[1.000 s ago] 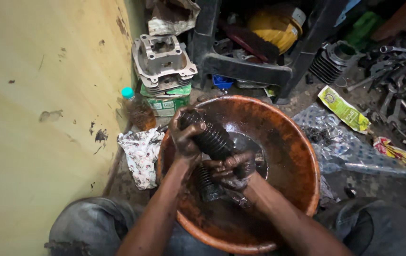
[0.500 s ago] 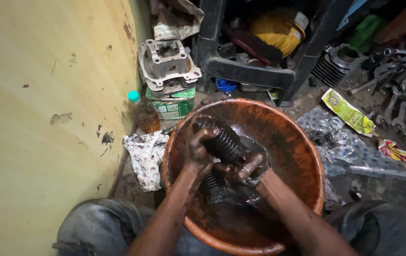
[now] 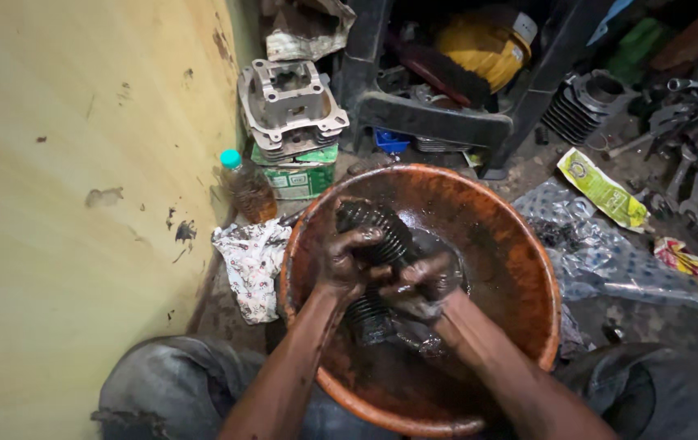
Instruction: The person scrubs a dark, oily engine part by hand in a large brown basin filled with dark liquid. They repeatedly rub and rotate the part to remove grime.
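A round orange basin (image 3: 520, 236) sits on the floor between my knees, with dark oily liquid in its bottom. Inside it, a black ribbed part (image 3: 377, 224) like a finned cylinder is tilted up toward the far left. My left hand (image 3: 345, 261), coated in black grease, grips the ribbed part around its middle. My right hand (image 3: 422, 285), just as greasy, presses against the part's lower right side with curled fingers. The part's lower end (image 3: 365, 318) dips below my wrists and is partly hidden.
A yellow wall (image 3: 80, 204) runs along the left. A stained rag (image 3: 251, 265), a small bottle of amber liquid (image 3: 244, 186) and a grey metal engine casing (image 3: 292, 102) on a green box lie behind the basin. Crumpled plastic (image 3: 601, 261), wrappers and wrenches (image 3: 691, 163) lie right.
The view has shifted slightly. My hands have moved a little toward the basin's middle, still working around the ribbed part, with the right hand closer against it.
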